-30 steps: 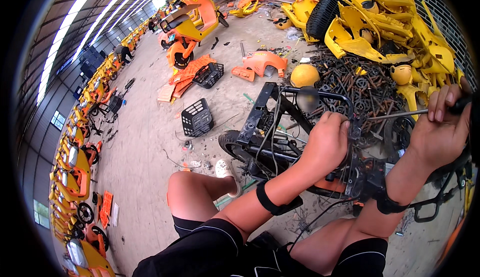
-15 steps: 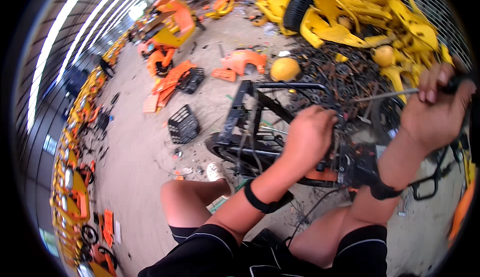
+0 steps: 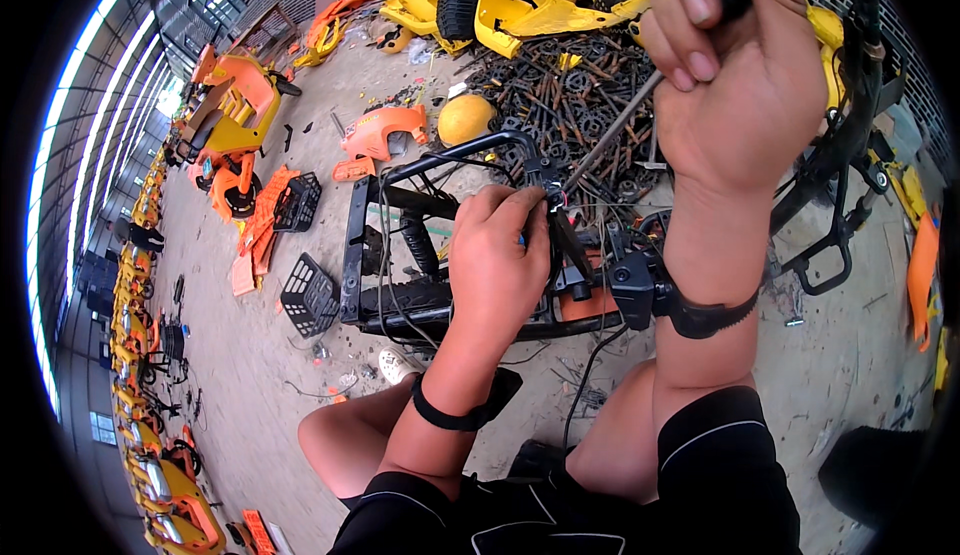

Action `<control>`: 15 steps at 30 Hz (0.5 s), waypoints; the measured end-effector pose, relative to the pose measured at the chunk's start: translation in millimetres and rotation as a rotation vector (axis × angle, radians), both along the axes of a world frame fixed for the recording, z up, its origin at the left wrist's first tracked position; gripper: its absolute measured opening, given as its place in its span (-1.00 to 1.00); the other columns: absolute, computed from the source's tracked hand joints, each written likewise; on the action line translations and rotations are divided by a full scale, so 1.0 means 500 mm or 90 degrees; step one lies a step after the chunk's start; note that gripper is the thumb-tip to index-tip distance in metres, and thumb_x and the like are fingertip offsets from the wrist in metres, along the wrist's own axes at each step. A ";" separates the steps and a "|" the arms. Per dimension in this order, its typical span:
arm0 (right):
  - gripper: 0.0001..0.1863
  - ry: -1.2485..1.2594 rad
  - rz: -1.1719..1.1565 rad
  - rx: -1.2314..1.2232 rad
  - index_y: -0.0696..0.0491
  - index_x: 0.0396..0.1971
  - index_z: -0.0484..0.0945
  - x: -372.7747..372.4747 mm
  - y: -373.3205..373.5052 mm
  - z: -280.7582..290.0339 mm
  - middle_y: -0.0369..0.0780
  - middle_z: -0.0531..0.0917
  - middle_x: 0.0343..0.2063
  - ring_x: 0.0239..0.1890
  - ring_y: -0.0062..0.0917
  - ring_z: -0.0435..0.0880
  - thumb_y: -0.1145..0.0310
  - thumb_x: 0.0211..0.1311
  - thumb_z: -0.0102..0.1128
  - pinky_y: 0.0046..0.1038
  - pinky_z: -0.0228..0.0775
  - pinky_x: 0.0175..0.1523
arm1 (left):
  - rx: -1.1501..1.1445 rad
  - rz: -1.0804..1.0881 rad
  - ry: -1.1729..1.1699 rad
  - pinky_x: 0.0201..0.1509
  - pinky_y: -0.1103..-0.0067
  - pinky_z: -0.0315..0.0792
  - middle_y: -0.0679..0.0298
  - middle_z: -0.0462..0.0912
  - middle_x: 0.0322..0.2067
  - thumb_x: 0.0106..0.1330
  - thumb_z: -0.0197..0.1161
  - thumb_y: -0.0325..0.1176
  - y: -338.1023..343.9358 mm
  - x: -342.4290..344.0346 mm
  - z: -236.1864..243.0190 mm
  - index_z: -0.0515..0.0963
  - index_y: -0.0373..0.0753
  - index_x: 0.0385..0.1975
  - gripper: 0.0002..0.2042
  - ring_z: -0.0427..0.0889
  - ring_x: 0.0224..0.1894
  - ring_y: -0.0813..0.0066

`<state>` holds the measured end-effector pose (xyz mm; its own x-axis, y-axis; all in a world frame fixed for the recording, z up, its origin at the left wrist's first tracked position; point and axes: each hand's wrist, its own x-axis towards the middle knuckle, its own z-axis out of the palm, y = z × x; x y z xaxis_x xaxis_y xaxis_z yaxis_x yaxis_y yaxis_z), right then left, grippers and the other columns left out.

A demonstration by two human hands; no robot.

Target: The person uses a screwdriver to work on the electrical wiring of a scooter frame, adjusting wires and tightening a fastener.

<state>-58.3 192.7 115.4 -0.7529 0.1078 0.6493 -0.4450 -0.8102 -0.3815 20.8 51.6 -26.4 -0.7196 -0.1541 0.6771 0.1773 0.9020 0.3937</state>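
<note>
A stripped black scooter frame (image 3: 355,245) with loose cables lies before me. My right hand (image 3: 735,85), raised at the upper right, is closed round the black handle of a long screwdriver (image 3: 618,127). The metal shaft slants down to the left, its tip by a bracket on the frame's upper tube. My left hand (image 3: 500,255) rests at the frame just beside that bracket, its fingers curled and pressed together. What they pinch, if anything, is hidden. A black shock absorber (image 3: 418,240) shows inside the frame, left of my left hand.
Behind the frame lies a heap of dark metal parts (image 3: 560,105) with a yellow helmet-like dome (image 3: 466,120) at its edge. Yellow body panels (image 3: 530,15) pile up beyond. Black crates (image 3: 310,295) and orange panels (image 3: 385,133) lie leftward. Scooters line the far left.
My view has turned right, so the surroundings sit further left. The screwdriver's tip has come down to the bracket beside my left hand, its shaft now steeper.
</note>
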 end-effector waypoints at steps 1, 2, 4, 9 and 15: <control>-0.50 -0.025 0.022 0.001 0.11 -0.22 0.48 0.002 0.001 0.001 -0.39 0.33 -0.65 -0.74 -0.76 0.12 -0.10 0.60 -0.06 -0.68 -0.05 -0.63 | 0.007 0.000 -0.009 -0.16 0.42 0.50 0.16 0.66 -0.34 0.25 0.38 -0.53 0.000 0.000 -0.001 0.73 -0.28 -0.20 -0.85 0.61 -0.30 0.26; -0.49 -0.028 0.045 0.007 0.11 -0.22 0.48 -0.001 0.005 0.000 -0.38 0.33 -0.65 -0.74 -0.76 0.12 -0.11 0.60 -0.06 -0.67 -0.05 -0.62 | 0.013 0.001 -0.017 -0.16 0.41 0.50 0.17 0.66 -0.34 0.25 0.38 -0.53 -0.001 0.000 0.000 0.73 -0.28 -0.21 -0.85 0.61 -0.29 0.25; -0.49 -0.043 0.038 0.011 0.11 -0.23 0.48 0.000 0.000 0.000 -0.38 0.33 -0.65 -0.73 -0.76 0.12 -0.11 0.60 -0.05 -0.66 -0.05 -0.61 | 0.022 -0.001 -0.024 -0.15 0.41 0.50 0.17 0.66 -0.34 0.24 0.38 -0.54 -0.002 0.001 0.001 0.73 -0.28 -0.21 -0.86 0.61 -0.29 0.24; -0.49 -0.040 0.060 0.035 0.11 -0.23 0.49 -0.003 0.000 -0.005 -0.38 0.34 -0.65 -0.73 -0.76 0.12 -0.11 0.60 -0.05 -0.66 -0.05 -0.60 | 0.034 -0.002 -0.027 -0.15 0.42 0.50 0.17 0.66 -0.34 0.24 0.38 -0.55 -0.005 -0.001 0.001 0.73 -0.28 -0.22 -0.86 0.61 -0.30 0.25; -0.50 -0.042 0.036 0.001 0.10 -0.24 0.50 -0.001 -0.007 -0.005 -0.38 0.35 -0.65 -0.73 -0.77 0.13 -0.09 0.61 -0.06 -0.68 -0.04 -0.61 | 0.055 -0.012 -0.032 -0.23 0.48 0.52 0.18 0.67 -0.33 0.26 0.37 -0.56 -0.007 -0.004 -0.005 0.73 -0.29 -0.22 -0.87 0.62 -0.32 0.29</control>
